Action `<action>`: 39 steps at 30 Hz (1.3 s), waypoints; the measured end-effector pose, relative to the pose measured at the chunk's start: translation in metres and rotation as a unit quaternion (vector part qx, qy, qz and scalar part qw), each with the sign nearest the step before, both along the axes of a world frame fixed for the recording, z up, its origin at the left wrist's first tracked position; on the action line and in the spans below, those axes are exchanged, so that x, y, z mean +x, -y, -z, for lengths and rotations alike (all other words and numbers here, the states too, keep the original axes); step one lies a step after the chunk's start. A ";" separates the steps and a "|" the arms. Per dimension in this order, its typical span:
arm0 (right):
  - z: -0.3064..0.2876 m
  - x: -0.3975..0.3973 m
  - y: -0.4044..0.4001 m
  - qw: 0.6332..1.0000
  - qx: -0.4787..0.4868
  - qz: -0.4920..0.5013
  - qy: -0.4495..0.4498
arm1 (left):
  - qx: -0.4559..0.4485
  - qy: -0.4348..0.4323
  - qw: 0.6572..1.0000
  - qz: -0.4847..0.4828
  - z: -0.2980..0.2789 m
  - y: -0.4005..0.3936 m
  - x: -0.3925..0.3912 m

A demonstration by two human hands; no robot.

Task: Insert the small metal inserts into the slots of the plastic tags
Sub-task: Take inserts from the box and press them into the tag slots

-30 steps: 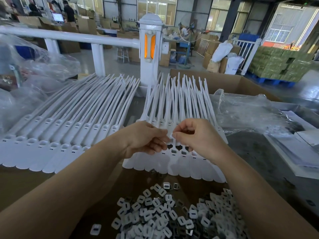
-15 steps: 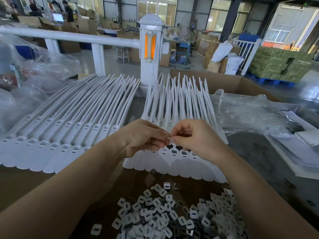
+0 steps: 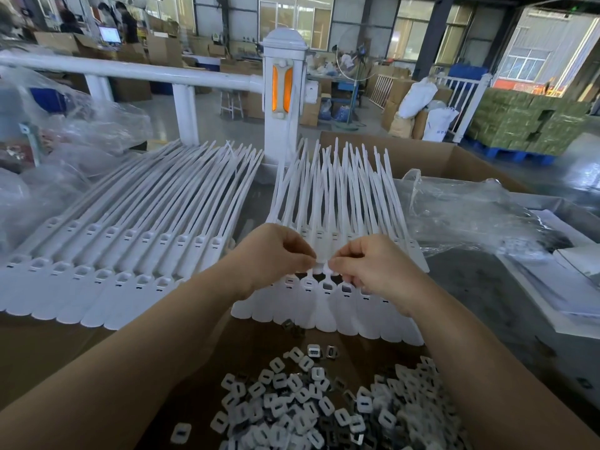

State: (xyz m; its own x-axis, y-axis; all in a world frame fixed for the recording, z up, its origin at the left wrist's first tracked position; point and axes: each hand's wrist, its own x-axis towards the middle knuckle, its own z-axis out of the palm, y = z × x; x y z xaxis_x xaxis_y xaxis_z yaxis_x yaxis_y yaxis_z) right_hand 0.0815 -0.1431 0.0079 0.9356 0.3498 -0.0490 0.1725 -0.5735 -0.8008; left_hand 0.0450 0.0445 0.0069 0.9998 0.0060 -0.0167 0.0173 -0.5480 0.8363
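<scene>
Left hand (image 3: 276, 254) and right hand (image 3: 370, 271) each keep a pinching grip on one white, long-tailed plastic tag (image 3: 319, 259)

1. The left hand (image 3: 276, 258) and right hand (image 3: 370, 267) meet fingertip to fingertip; whatever they pinch is covered and too small to tell.
2. Both hands hide the tag heads (image 3: 319, 254) beneath them.
3. The pile of inserts (image 3: 311, 407) runs off the bottom edge.
4. The left rows of tags (image 3: 107, 254) are cut by the left edge.
</scene>
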 end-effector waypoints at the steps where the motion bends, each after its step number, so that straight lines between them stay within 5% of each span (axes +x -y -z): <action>1: 0.002 0.000 0.000 1.000 -0.022 0.005 0.002 | 0.038 0.014 0.999 0.001 0.002 -0.001 0.000; 20: 0.003 -0.001 -0.009 0.990 -0.136 0.011 -0.019 | 0.139 0.057 0.982 0.115 0.016 -0.008 0.008; 34: 0.002 -0.001 -0.012 0.989 -0.146 0.000 -0.027 | 0.158 0.092 0.972 0.148 0.019 -0.012 0.009; 39: 0.001 0.000 -0.008 0.993 -0.113 0.006 -0.038 | 0.235 0.136 0.942 0.197 0.013 -0.013 0.005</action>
